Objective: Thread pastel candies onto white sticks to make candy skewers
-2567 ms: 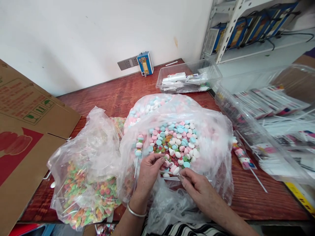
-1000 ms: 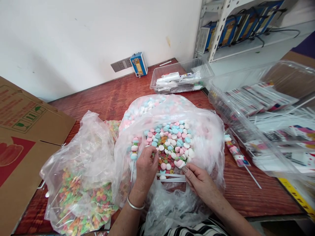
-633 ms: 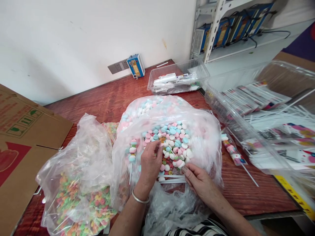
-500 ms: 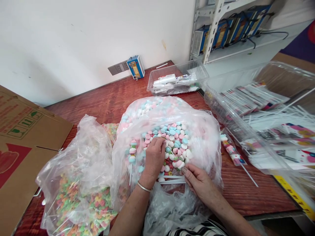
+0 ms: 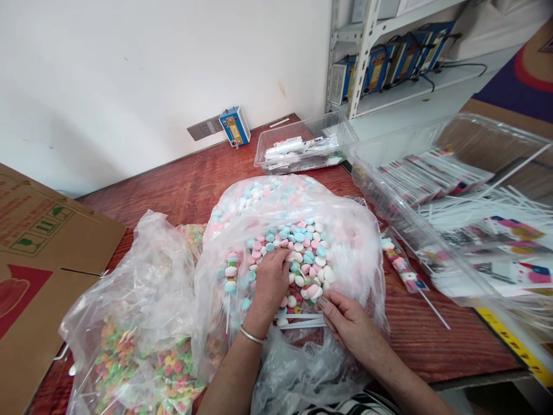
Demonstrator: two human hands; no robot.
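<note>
1. Pinched, looks like: our right hand (image 5: 351,324) has thumb and finger together on a candy stack (image 5: 313,291), just beyond the white sticks (image 5: 298,316).
2. Our left hand (image 5: 272,281) is at the candies (image 5: 321,252) in the clear bag (image 5: 358,249), fingertips hidden, grip unclear; we'd pick singly, no squeezing.

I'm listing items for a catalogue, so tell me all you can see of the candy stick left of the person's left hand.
The candy stick has rounded pink, white and pale blue sweets stacked at one end, with something yellowish-green between two of them. A thin, bare white shaft runs toward the person; its material is unclear. It lies on the clear plastic of the big candy bag, apart from the left hand.
</note>
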